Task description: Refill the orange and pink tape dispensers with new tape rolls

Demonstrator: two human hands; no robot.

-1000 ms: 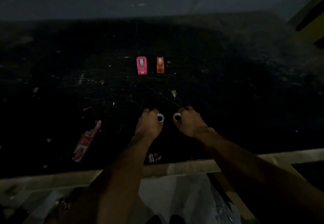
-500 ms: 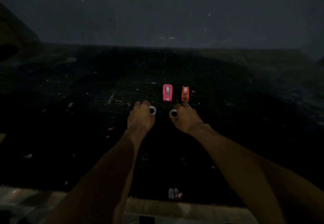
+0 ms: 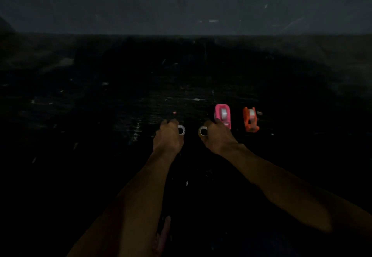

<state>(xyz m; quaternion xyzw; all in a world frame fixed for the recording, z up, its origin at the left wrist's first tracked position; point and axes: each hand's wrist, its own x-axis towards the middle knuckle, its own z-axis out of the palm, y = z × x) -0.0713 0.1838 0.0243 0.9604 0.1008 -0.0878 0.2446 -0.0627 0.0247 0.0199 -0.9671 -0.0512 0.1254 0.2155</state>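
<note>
The scene is very dark. A pink tape dispenser and an orange tape dispenser stand side by side on the black table, each with a pale roll inside. My left hand is closed on a small white tape roll. My right hand grips a second small tape roll, its knuckles just in front of the pink dispenser. The two rolls face each other a short gap apart.
The dark table is speckled with small pale scraps. A reddish wrapper lies between my forearms near the bottom. A grey wall rises behind the table.
Both hands have travelled forward across the table with their rolls, from near its front edge to just before the dispensers. The view has tilted up and shifted left, so the dispensers now sit to the right.
</note>
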